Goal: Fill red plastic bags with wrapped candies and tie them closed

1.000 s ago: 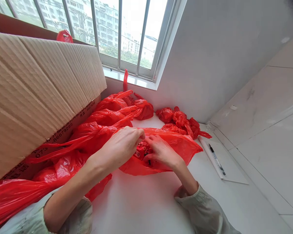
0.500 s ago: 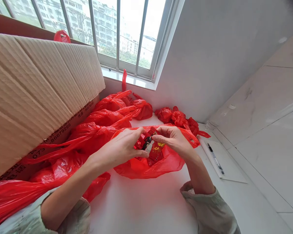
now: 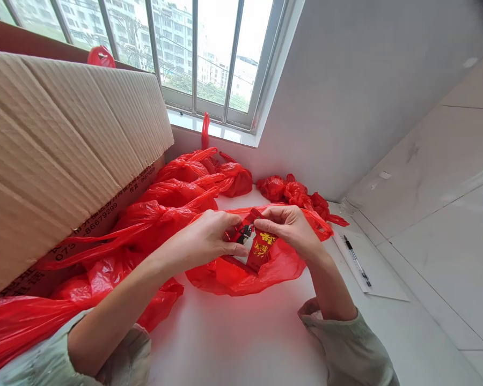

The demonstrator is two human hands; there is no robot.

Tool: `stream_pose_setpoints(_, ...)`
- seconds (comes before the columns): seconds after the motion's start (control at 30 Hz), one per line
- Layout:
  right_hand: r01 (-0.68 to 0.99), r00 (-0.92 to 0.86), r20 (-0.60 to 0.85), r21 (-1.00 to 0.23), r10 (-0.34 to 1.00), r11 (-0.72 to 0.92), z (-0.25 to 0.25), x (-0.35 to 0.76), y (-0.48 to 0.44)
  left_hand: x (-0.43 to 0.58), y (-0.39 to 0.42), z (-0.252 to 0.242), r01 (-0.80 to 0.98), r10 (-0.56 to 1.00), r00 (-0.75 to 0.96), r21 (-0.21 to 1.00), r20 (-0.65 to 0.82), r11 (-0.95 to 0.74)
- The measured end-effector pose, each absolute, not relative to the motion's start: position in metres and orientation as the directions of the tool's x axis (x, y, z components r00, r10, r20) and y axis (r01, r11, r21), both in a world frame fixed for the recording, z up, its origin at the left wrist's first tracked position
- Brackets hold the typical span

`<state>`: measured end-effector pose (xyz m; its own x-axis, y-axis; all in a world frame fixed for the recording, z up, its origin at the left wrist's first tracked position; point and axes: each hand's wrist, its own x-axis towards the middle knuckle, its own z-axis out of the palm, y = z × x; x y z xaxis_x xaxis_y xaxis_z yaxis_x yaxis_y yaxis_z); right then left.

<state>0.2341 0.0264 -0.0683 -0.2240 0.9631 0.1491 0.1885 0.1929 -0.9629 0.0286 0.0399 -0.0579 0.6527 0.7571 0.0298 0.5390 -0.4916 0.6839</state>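
Note:
Above an open red plastic bag (image 3: 241, 284), a red packet (image 3: 261, 249) with yellow characters and a black-and-white picture is held between both hands. My left hand (image 3: 209, 241) grips its left side, thumb below and fingers above. My right hand (image 3: 287, 225) pinches its upper right edge between thumb and fingers. The bag lies spread on the white table (image 3: 233, 343) beneath the hands. What else the bag holds is hidden by the packet and my hands.
Knotted red bags (image 3: 156, 214) crowd the left beside a large cardboard box (image 3: 72, 139). Smaller red bundles (image 3: 298, 195) lie at the back by the wall. On the right, a black pen (image 3: 356, 260) rests on white paper (image 3: 386, 289). A barred window (image 3: 213, 59) stands behind.
The packet has turned slightly and its printed face shows more fully between my hands. Both hands have shifted only a little.

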Motion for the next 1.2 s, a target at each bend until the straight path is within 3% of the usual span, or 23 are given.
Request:
stream_pose_setpoints(0.13,0.118,-0.236,0.152,-0.976,0.96,0.184,-0.068,0.23,0.025,0.03,0.039,-0.056,0.533,0.772,0.633,0.695,0.052,-0.483)
stream_pose_setpoints(0.27,0.071,-0.31,0.137,-0.984,0.941,0.166,-0.063,0.232,0.022,0.032,0.039,-0.058,0.431,0.74,0.673,0.809,0.007,-0.399)
stream_pose_setpoints(0.5,0.262,-0.367,0.019,-0.957,0.93,0.123,-0.053,0.255,0.02,0.032,0.041,-0.057,0.451,0.746,0.664,0.823,-0.051,-0.346)
stream_pose_setpoints(0.73,0.334,-0.288,0.164,-0.906,0.943,0.26,-0.054,0.255,0.021,0.035,0.039,-0.056,0.492,0.757,0.652,0.782,-0.04,-0.383)
stream_pose_setpoints(0.97,0.323,-0.257,0.178,-0.911,0.95,0.258,-0.054,0.255,0.021,0.032,0.039,-0.053,0.425,0.748,0.66,0.856,-0.07,-0.294)
stream_pose_setpoints(1.2,0.286,-0.247,0.173,-0.927,0.954,0.242,-0.054,0.257,0.022,0.032,0.04,-0.054,0.417,0.761,0.647,0.853,-0.037,-0.313)
